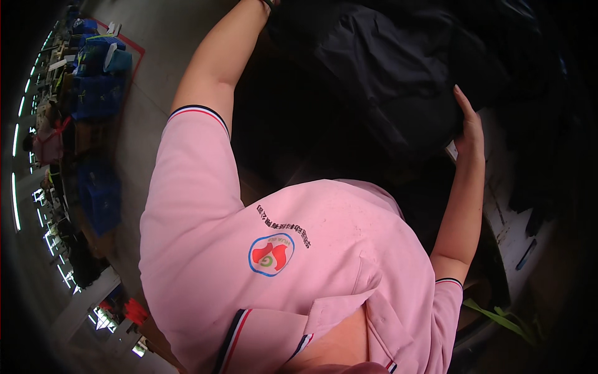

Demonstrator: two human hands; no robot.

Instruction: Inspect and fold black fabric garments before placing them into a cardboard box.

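Note:
A large black fabric item (398, 81), smooth and creased like a bag or folded garment, fills the upper middle; its exact kind I cannot make out. At its right side is my right hand (471, 132), with one finger stretched along the edge and the others hidden by the cloth. The hand appears to grip that edge. My left arm (218, 56) reaches up to the top edge, where a dark band circles the wrist. Beyond the wrist, the left hand is cut off by the picture's edge.
To the right stands a pale worktop (520, 240) with a thin dark-blue object (527, 255) on it. Green leaf-like strips (498, 321) show at lower right. Far left, blue bins (96, 96) line a workshop row beside a red floor line (134, 68); a person (50, 140) is there.

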